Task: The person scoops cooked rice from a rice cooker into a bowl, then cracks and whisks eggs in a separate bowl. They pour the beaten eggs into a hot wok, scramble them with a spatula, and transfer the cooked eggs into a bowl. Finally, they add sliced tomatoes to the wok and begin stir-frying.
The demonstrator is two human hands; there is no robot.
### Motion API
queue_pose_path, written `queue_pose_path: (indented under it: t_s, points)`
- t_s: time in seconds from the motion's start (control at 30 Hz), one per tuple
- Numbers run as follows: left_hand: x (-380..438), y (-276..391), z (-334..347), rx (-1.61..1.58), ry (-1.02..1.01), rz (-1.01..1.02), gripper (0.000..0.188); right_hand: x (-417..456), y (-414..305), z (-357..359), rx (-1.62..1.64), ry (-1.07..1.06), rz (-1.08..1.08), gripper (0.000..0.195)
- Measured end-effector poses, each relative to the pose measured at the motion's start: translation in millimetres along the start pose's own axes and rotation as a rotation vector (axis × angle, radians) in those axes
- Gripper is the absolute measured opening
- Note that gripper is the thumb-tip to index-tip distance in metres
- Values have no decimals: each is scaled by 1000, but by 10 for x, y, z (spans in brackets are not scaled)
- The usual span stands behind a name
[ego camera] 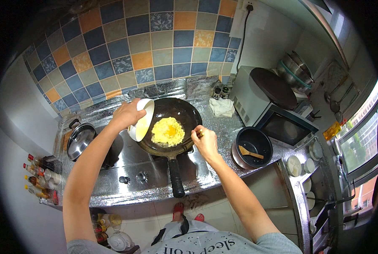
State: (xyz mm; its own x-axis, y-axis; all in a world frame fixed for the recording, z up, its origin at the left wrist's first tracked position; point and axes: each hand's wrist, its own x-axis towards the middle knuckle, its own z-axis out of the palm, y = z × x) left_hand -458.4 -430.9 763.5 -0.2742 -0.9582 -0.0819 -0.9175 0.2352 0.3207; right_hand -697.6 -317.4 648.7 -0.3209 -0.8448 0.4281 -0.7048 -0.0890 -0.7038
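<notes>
My left hand (128, 113) grips a white bowl (144, 119), tipped towards the left side of a dark wok (189, 111); its inside is coated with yellow egg. Beaten egg (168, 132) lies in the wok, puffed and pale yellow round a more orange middle. At the wok's right rim, my right hand (204, 139) is closed on what look like chopsticks (200, 132), seen mostly end-on; their other ends are not clearly visible. The wok's black handle (176, 179) points towards me over the steel hob (150, 171).
A lidded pot (81, 139) stands left on the hob. To the right are a dark pot (254, 143) with a wooden spatula (250, 152), a white cloth (222, 107) and a microwave oven (258, 101). Several bottles (38, 177) line the left edge; a tiled wall (144, 41) rises behind.
</notes>
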Motion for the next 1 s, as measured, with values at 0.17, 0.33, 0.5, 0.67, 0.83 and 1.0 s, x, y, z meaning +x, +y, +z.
queue_pose_path:
  t_s: [0.17,0.33,0.5,0.67,0.83,1.0]
  points:
    - [10,-169,-124,-211,-10,-19,59,26,-49,-80,-63,-4,-71,18]
    - [-19,-514,-276,-509,-44,-166,71,94,-227,-236,23,4,-1,16]
    - [-375,-857,-331,-884,-79,-285,53,112,-188,-219,254,67,-36,13]
    - [-392,-1125,-197,-1174,-169,-409,48,114,-189,-225,258,26,23,14]
    - [-342,-1016,-123,-1148,-126,-397,51,117,-452,-322,478,18,37,15]
    - [-203,-861,-75,-1116,-197,-336,52,63,-655,-354,520,-53,-68,11]
